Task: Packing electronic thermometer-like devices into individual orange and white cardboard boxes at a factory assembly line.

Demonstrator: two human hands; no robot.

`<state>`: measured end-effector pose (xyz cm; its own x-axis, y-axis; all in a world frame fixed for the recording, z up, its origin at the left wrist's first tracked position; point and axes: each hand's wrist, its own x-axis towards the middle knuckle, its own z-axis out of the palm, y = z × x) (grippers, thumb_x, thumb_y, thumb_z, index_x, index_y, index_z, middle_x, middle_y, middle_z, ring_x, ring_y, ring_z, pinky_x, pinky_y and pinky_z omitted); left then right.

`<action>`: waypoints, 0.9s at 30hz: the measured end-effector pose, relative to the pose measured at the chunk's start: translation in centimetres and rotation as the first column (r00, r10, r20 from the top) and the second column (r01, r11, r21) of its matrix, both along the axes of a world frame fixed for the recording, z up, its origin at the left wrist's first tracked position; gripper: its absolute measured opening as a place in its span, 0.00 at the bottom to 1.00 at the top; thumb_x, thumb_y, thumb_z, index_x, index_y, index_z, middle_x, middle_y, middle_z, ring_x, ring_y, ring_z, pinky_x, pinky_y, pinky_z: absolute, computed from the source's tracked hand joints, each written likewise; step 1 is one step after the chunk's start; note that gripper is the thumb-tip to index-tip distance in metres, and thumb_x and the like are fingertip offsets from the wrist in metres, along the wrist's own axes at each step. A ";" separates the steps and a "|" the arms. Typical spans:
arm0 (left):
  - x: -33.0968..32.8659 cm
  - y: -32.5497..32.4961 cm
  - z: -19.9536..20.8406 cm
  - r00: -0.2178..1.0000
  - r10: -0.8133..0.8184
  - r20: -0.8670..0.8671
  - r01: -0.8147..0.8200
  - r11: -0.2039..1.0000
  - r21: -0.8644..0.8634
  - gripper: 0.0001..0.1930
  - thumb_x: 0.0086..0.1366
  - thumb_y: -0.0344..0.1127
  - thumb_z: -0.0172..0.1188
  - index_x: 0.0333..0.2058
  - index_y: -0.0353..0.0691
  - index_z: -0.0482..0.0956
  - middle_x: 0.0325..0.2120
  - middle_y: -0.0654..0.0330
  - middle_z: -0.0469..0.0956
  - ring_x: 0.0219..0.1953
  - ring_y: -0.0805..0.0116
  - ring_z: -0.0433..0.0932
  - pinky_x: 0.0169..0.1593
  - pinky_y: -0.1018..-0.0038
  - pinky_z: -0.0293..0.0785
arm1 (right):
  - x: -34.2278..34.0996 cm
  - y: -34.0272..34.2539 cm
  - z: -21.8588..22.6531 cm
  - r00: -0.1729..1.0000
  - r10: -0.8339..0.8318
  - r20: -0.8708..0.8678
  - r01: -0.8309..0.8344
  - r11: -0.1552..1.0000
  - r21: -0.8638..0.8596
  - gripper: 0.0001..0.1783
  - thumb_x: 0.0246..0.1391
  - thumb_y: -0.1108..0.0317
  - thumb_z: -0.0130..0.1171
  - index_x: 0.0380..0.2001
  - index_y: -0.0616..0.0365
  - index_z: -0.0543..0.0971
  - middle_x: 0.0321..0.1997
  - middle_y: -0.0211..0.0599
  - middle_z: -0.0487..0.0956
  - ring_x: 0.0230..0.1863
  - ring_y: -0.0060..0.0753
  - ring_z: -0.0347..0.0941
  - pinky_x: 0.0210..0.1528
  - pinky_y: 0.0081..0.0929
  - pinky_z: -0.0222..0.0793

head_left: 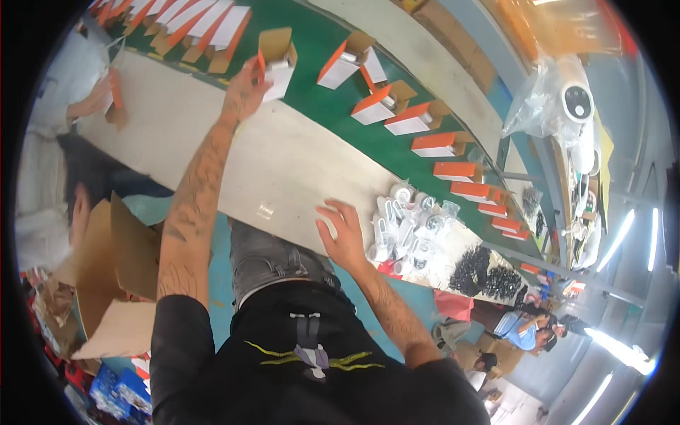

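Observation:
At the far side of the white worktop [276, 152], my left arm reaches out. The fingers of my left hand [246, 91] are closed on the near left edge of an orange-and-white carton [280, 76], which stands at the edge of the green belt with its brown flap up. Something white shows inside it. My right hand [343, 232] hovers over the worktop's near edge with its fingers apart and nothing in them. Just right of it lies a pile of white camera-like devices [407, 230] in clear plastic bags.
More open cartons [386, 103] line the green belt [312, 106]. A bundle of black cables [485, 273] lies beyond the bagged devices. At left, another person's hand [91, 100] holds a carton. Open cardboard boxes [99, 269] stand at lower left; a bagged white device [577, 99] hangs upper right.

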<state>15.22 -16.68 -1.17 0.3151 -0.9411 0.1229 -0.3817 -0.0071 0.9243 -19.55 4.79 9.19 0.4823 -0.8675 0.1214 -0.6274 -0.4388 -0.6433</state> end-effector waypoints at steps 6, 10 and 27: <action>4.3 -14.6 -12.5 0.842 -0.300 -0.447 0.209 0.947 -0.242 0.33 0.70 0.36 0.63 0.71 0.40 0.63 0.63 0.55 0.74 0.62 0.64 0.75 0.64 0.68 0.73 | -6.5 7.9 -2.7 0.961 -0.261 -0.093 0.277 0.916 0.290 0.16 0.61 0.70 0.66 0.52 0.55 0.82 0.60 0.48 0.76 0.59 0.54 0.75 0.59 0.43 0.74; 3.4 -17.4 -11.9 0.970 -0.238 -0.053 0.240 0.970 0.035 0.37 0.71 0.38 0.63 0.73 0.38 0.58 0.65 0.53 0.72 0.61 0.64 0.75 0.62 0.71 0.74 | -8.7 10.2 -1.4 0.913 -0.386 -0.133 0.409 0.869 0.280 0.14 0.61 0.70 0.65 0.50 0.58 0.82 0.54 0.48 0.79 0.55 0.57 0.77 0.58 0.44 0.73; -10.1 21.1 -10.6 0.754 -0.417 0.508 0.392 0.906 0.162 0.38 0.63 0.33 0.64 0.71 0.37 0.63 0.72 0.45 0.59 0.75 0.45 0.57 0.76 0.54 0.55 | -17.3 -5.6 -9.5 0.761 -0.415 -0.499 0.342 0.910 -0.235 0.21 0.51 0.64 0.71 0.47 0.55 0.75 0.44 0.43 0.79 0.50 0.51 0.74 0.49 0.48 0.69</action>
